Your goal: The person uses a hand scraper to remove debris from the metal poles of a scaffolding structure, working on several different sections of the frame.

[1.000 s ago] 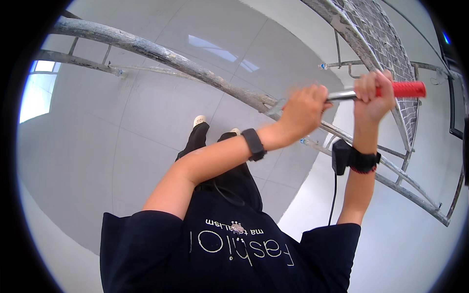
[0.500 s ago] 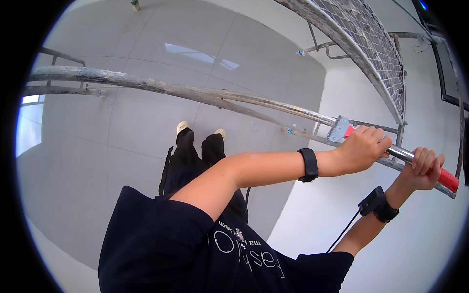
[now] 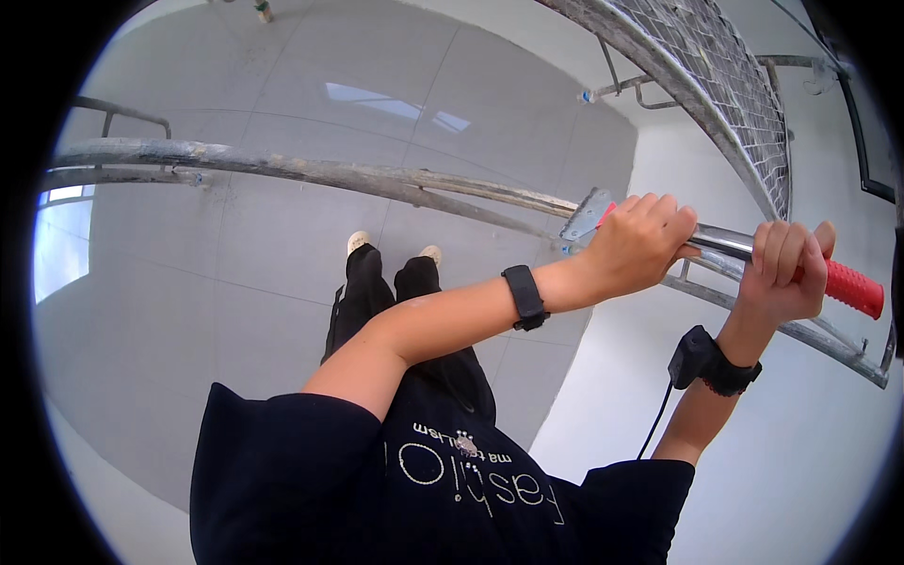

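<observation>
Both hands on scraper (image 3: 725,243). Left hand (image 3: 638,243) fingers clamped on metal shaft just behind blade; right hand (image 3: 783,273) fingers clamped on red grip. Blade sits against scaffold pipe (image 3: 311,171), above grey tiled floor (image 3: 235,273).

just the one head cam, fisheye, looking steeply down past the person's chest and raised forearms to the tiled floor (image 3: 235,301) well below, rim bending everything.

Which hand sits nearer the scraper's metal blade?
Left. The left hand grips the scraper right behind its blade; the right hand holds farther back by the red grip.
</observation>
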Tool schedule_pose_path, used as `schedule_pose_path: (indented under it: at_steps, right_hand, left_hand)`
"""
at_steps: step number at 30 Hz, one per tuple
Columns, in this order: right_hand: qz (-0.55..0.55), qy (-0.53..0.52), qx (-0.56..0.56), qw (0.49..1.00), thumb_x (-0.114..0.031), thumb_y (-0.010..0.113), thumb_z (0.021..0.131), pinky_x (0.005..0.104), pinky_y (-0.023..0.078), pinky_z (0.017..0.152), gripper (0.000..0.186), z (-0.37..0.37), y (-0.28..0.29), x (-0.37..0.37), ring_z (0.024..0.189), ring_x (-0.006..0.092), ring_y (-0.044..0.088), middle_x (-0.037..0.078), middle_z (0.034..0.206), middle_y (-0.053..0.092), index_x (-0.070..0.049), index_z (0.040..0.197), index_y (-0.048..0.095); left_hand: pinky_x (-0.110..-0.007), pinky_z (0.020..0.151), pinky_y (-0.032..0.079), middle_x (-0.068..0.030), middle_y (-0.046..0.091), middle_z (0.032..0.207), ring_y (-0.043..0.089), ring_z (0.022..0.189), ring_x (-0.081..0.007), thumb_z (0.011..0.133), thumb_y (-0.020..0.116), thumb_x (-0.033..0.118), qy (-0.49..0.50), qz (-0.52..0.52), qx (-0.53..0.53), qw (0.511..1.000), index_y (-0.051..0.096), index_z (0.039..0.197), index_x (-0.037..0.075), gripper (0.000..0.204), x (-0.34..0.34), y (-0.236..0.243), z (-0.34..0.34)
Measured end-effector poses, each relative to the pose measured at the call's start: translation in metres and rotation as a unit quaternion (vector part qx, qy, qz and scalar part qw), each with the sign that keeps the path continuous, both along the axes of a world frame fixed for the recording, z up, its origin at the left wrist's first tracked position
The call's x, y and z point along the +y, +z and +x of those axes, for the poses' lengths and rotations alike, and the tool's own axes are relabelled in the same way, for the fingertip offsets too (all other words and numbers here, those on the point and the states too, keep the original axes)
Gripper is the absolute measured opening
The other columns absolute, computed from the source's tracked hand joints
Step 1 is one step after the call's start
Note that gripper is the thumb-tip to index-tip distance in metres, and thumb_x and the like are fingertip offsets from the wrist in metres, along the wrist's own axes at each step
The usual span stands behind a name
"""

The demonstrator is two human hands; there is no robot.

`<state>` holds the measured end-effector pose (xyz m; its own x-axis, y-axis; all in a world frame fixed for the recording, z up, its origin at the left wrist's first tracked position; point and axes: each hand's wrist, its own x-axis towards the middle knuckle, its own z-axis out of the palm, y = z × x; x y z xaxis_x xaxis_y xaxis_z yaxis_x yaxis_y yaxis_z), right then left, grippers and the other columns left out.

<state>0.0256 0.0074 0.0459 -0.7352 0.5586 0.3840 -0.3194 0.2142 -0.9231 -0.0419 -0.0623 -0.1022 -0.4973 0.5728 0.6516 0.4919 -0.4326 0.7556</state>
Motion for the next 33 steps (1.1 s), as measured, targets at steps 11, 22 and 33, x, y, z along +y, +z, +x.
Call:
schedule_pose_path:
  at_steps: [11,22,33]
  right_hand:
    - [0.064,-0.007,-0.006,0.998,-0.008,0.041,0.081,0.0213,0.034,0.042,0.018,0.06,0.06,0.022,0.036,0.0088,0.036,0.002,0.044,0.039,-0.014,0.066,0.034]
    - [0.008,0.01,-0.008,1.0,-0.006,0.039,0.08,0.0236,0.033,0.046,0.017,0.033,0.029,0.014,0.038,0.0095,0.035,0.002,0.045,0.038,-0.013,0.066,0.033]
    - [-0.04,0.012,-0.002,0.999,-0.008,0.042,0.081,0.0219,0.032,0.043,0.017,0.011,0.018,0.019,0.037,0.009,0.034,0.001,0.045,0.037,-0.012,0.068,0.033]
  left_hand:
    - [-0.033,0.055,0.037,-0.0081,0.044,0.071,0.047,0.063,-0.0227,0.075,0.062,0.025,-0.044,0.079,-0.033,0.995,0.046,0.089,0.003,0.03,0.022,0.052,0.052]
    - [-0.032,0.049,0.037,-0.0063,0.044,0.066,0.047,0.057,-0.0222,0.071,0.064,0.026,-0.003,0.048,0.006,0.999,0.047,0.083,0.006,0.029,0.023,0.024,0.027]
    - [-0.033,0.049,0.037,-0.007,0.043,0.067,0.047,0.059,-0.0233,0.071,0.064,0.022,0.013,0.042,-0.02,0.999,0.046,0.082,0.007,0.026,0.01,0.019,0.013]
